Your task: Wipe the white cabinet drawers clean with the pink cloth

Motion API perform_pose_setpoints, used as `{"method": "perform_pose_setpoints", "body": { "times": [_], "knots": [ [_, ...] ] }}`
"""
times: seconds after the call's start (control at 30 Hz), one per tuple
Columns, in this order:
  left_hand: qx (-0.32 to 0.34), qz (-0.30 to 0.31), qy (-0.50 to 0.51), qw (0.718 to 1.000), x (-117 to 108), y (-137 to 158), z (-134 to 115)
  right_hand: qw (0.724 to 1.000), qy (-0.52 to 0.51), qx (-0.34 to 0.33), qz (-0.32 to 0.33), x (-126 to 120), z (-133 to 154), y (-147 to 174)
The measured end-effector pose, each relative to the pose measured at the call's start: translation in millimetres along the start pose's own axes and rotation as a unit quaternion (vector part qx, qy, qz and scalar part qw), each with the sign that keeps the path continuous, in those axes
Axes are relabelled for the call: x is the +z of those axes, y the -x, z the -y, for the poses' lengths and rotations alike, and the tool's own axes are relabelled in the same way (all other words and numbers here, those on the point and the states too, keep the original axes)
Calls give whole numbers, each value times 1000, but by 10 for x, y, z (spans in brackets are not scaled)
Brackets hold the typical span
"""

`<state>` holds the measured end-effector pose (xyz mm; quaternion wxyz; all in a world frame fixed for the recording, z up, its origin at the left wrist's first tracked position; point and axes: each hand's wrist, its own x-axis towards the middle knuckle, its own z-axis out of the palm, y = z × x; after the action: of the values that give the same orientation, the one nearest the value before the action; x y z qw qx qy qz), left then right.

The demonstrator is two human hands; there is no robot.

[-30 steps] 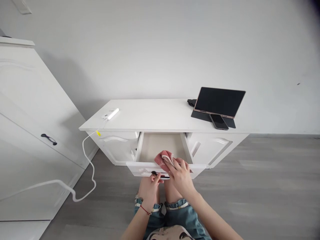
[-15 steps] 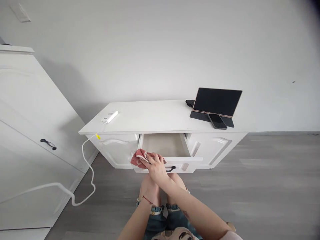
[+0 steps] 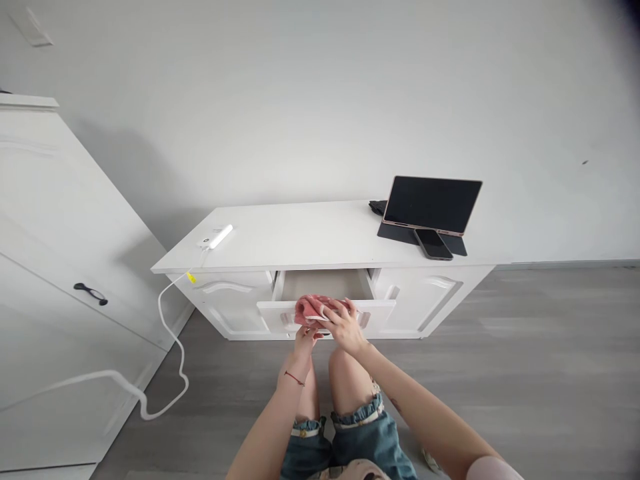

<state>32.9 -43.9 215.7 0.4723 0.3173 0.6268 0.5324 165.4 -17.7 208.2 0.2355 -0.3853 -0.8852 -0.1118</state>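
Note:
My right hand (image 3: 345, 328) presses a bunched pink-red cloth (image 3: 311, 309) with white edging against the top of the drawer front. The drawer (image 3: 277, 308) stands partly pulled out of the white cabinet, its visible inside bare and pale. Just below the cloth, my left hand (image 3: 305, 339) has its fingers curled at the dark drawer handle (image 3: 327, 334), most of which is covered. Its exact hold there is partly hidden by the cloth and the right hand.
A tablet (image 3: 433, 205) leans on its dark stand at the cabinet top's right, with a phone (image 3: 433, 245) before it. Black fabric (image 3: 378, 207) lies behind. A white power strip (image 3: 219, 237) trails a cable (image 3: 183, 373) on the left, beside a tall wardrobe (image 3: 60, 247).
The drawer has slid further in. My right hand and the cloth have shifted right along the drawer front, and my left hand now shows beneath the cloth.

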Motion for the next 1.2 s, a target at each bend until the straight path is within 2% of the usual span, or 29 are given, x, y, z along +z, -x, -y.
{"method": "perform_pose_setpoints", "body": {
  "times": [0.07,0.27,0.47,0.57,0.7,0.77,1.0,1.1,1.2],
  "knots": [
    [-31,17,54,998,-32,-72,107,1000,-11,21,17,19,-150,159],
    [-62,33,118,991,-49,-255,318,989,-33,106,102,-33,-566,553],
    [-71,47,137,987,-66,-353,437,983,-13,153,98,-90,-845,852],
    [-74,46,135,987,-72,-392,489,992,19,118,38,-17,-964,1011],
    [-77,37,147,985,-68,-429,524,989,59,7,-136,126,-1047,1126],
    [-77,36,158,984,-57,-438,525,982,59,-9,-177,166,-1031,1113],
    [-76,48,234,968,-29,-264,531,976,43,33,-212,153,-706,817],
    [-92,90,312,941,-112,-113,563,974,21,30,-223,134,-477,586],
    [-132,149,400,895,-225,-35,607,975,9,14,-222,137,-203,293]
  ]
}}
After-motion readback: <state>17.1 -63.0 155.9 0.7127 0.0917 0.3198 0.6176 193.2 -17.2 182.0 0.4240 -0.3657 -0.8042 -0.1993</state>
